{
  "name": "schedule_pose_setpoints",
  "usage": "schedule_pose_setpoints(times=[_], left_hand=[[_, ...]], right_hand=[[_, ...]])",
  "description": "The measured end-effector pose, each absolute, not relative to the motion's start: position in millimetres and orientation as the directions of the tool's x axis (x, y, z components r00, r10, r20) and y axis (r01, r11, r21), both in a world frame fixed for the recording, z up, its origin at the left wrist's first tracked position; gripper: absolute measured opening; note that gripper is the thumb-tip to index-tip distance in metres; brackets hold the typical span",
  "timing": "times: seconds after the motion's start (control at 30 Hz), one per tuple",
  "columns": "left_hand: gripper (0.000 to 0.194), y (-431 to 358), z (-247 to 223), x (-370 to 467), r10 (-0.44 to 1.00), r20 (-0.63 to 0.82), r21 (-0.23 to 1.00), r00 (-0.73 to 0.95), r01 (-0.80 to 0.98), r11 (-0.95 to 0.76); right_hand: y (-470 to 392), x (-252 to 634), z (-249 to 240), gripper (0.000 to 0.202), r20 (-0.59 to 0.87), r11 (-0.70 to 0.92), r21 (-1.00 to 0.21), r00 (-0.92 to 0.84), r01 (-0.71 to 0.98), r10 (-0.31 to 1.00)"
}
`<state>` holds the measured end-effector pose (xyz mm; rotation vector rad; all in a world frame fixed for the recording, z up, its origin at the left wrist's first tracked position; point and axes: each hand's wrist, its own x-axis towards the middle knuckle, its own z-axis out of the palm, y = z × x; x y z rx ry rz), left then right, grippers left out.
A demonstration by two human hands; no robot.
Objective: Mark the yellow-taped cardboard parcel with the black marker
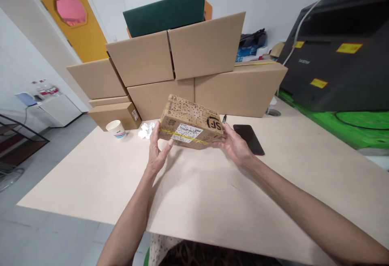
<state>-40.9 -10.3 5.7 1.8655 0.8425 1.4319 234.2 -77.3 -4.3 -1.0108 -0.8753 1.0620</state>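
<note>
A brown cardboard box [194, 116] with black speckles, an "SF" mark, a white label and yellow tape is held tilted above the table [194, 193]. My left hand [158, 150] grips its left end, thumb along the lower front edge. At the right end, my right hand [235, 144] holds the corner, with some fingers hidden beneath the box. Just behind my right hand lies a dark phone [249, 139], and a black pen [224, 119] shows past the box's right corner. Crumpled white tissue [146, 130] rests near my left hand.
A paper cup [116, 129] stands at the left, before a small flat carton [114, 114]. Large cardboard boxes [206, 49] are stacked along the back, with a dark green box [165, 12] on top. A black Brother machine [331, 67] sits on a green surface at right.
</note>
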Motion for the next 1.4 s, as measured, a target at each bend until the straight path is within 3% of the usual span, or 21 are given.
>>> schedule_pose_setpoints(times=[0.13, 0.33, 0.5, 0.63, 0.87, 0.97, 1.1, 1.4], left_hand=[[0.073, -1.6, -0.9, -37.4, 0.886, 0.447, 0.895, 0.124, -0.06, -0.443], [0.073, 5.3, -7.6, -31.0, 0.986, 0.073, 0.992, 0.149, -0.112, -0.056], [0.087, 0.4, 2.6, -31.3, 0.997, -0.036, 0.989, 0.071, -0.139, 0.046], [0.081, 1.1, 7.1, -35.8, 0.993, -0.104, 0.985, 0.06, -0.133, 0.111], [0.072, 1.6, 16.0, -43.1, 0.983, -0.177, 0.956, 0.048, -0.228, 0.183], [0.057, 0.5, 22.8, -46.8, 0.984, -0.168, 0.939, 0.065, -0.294, 0.18], [0.049, -2.5, 26.7, -46.6, 0.994, -0.042, 0.927, 0.104, -0.366, 0.077], [0.081, -4.8, 18.3, -43.3, 0.949, 0.186, 0.943, 0.255, -0.317, -0.099]], right_hand=[[-83.7, 232.2, -3.8, 0.054, 0.289, 0.337, -0.936, 0.329, -0.101, 0.899], [-89.1, 235.7, -4.3, 0.054, 0.48, 0.478, -0.875, 0.288, 0.079, 0.829], [-97.9, 227.7, 0.4, 0.052, 0.537, 0.513, -0.843, 0.277, 0.16, 0.797], [-107.1, 217.7, 3.2, 0.052, 0.584, 0.543, -0.811, 0.275, 0.217, 0.764], [-107.9, 214.1, -9.3, 0.045, 0.613, 0.608, -0.786, 0.263, 0.113, 0.745], [-104.4, 214.6, -17.3, 0.044, 0.61, 0.606, -0.788, 0.275, 0.112, 0.743], [-99.3, 214.6, -26.2, 0.045, 0.597, 0.604, -0.792, 0.31, 0.085, 0.739], [-89.9, 217.0, -37.7, 0.051, 0.494, 0.496, -0.864, 0.342, 0.089, 0.799]])
